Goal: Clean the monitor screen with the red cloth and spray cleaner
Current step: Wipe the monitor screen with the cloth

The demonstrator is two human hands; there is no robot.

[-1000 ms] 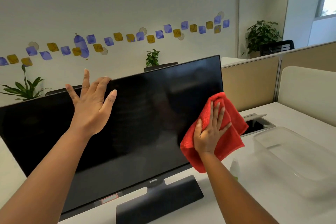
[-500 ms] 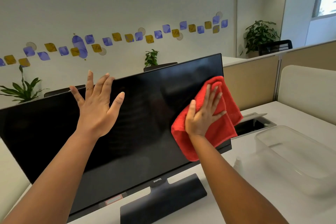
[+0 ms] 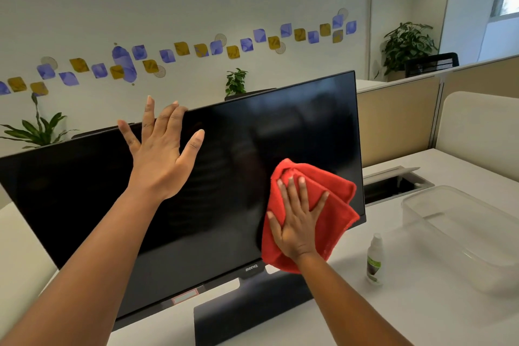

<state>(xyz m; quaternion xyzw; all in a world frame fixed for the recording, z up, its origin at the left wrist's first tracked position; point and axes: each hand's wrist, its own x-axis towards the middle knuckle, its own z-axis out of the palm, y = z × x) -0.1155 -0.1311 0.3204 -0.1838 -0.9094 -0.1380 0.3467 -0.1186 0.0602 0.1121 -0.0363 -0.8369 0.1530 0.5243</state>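
The right hand (image 3: 299,226) pressed the red cloth (image 3: 331,205) flat-fingered against the lower right of the BenQ monitor (image 3: 84,199) screen. The left hand (image 3: 160,154), fingers spread and holding nothing, braced the monitor's top edge, while the spray cleaner bottle (image 3: 375,260) stood upright on the white surface (image 3: 421,312) just right of the cloth.

White desk (image 3: 421,314) lies open in front of the monitor's dark base (image 3: 247,314). To the right, a small spray bottle (image 3: 375,260) stands near a clear bin (image 3: 460,236); behind them sits an open cable hatch (image 3: 393,184). Beige partitions (image 3: 398,118) wall the far edge.
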